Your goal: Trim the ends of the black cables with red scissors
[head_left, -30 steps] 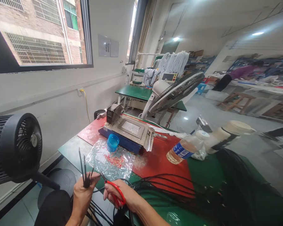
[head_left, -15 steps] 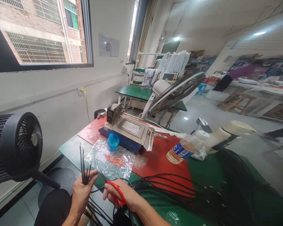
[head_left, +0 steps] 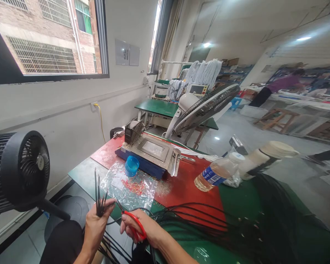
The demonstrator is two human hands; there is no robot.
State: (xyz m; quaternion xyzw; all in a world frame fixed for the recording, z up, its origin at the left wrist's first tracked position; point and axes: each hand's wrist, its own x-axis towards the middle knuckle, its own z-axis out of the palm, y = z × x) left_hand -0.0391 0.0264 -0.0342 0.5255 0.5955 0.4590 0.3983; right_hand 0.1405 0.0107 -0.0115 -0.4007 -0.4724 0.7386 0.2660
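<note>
Head view: the left hand [head_left: 96, 224] has its fingers closed round a bunch of thin black cable ends [head_left: 99, 200], held upright just left of the crumpled clear plastic bag of red bits [head_left: 129, 187] lying on the green and red surface [head_left: 181, 190]; the right hand [head_left: 139, 227], just below that bag, has its fingers through the red-handled scissors [head_left: 136, 222], blades pointing toward the bunch; a blue plastic cup [head_left: 131, 166] sits at the bag's far edge; a heap of looped black cables [head_left: 209, 220] spreads right of the bag; a black round fan [head_left: 23, 168] stands well left of it.

The right hand [head_left: 151, 229] hides much of the red scissors [head_left: 134, 218]; the left edge crops the black fan [head_left: 24, 168].
</note>
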